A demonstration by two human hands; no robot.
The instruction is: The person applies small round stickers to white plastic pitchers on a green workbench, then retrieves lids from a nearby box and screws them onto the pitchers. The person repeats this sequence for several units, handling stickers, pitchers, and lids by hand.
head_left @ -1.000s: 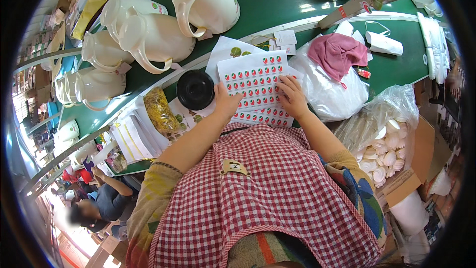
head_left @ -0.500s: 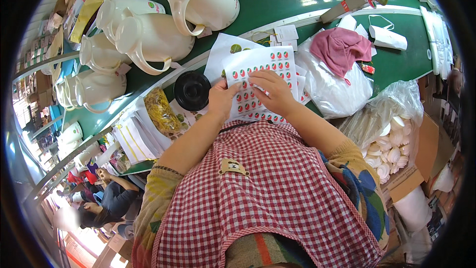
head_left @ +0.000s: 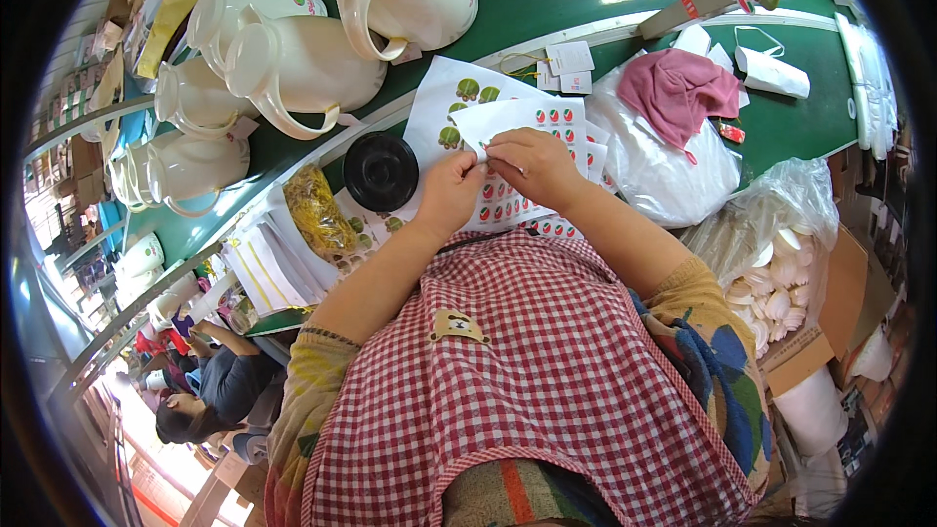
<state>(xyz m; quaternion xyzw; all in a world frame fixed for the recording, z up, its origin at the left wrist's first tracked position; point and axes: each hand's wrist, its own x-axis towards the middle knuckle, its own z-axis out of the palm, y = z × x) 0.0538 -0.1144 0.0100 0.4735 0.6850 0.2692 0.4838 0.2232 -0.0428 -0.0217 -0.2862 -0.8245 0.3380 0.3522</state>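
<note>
so, sticker sheet [head_left: 522, 115] under right hand [head_left: 535, 166], left hand [head_left: 452, 190] beside; both curled, pinching edge.

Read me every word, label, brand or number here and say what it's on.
No text reads clearly.
White hang tags: fine print, too small to read.
Cream pitcher with a round green mark: reddish lettering, too small.
Sticker sheet: red-and-green emblems, no legible words.
Cardboard flap: marks too blurred to read.
</note>
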